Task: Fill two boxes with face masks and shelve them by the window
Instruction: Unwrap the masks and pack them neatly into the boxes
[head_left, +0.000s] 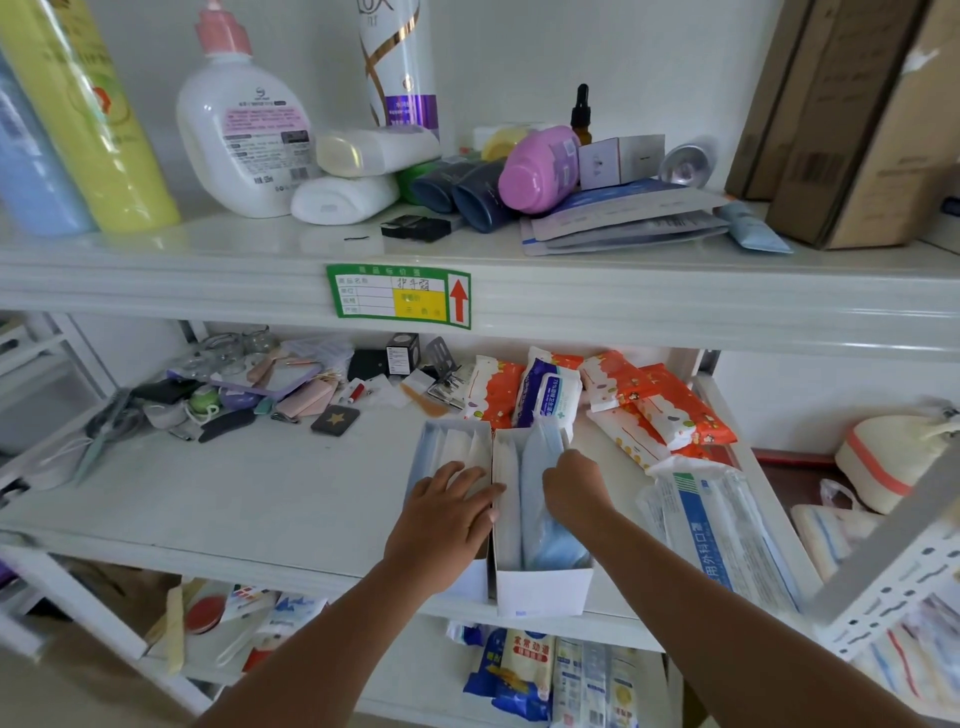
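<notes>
Two open white boxes stand side by side on the middle shelf (260, 499). The left box (447, 441) holds white and pale blue masks. The right box (540, 587) reaches to the shelf's front edge and holds blue face masks (540, 457) and white ones. My left hand (441, 519) rests flat on top of the left box, its fingers reaching the wall between the boxes. My right hand (574, 488) is inside the right box and pinches the blue masks. A large clear pack of surgical masks (722, 535) lies just right of the boxes.
Orange snack packets (660, 400) and a wet-wipes pack (553, 400) lie behind the boxes. Small clutter (249, 395) covers the shelf's back left. Bottles (244, 124) and cardboard boxes (852, 119) fill the upper shelf. A green price label (397, 296) is on its edge. Packets (540, 675) sit below.
</notes>
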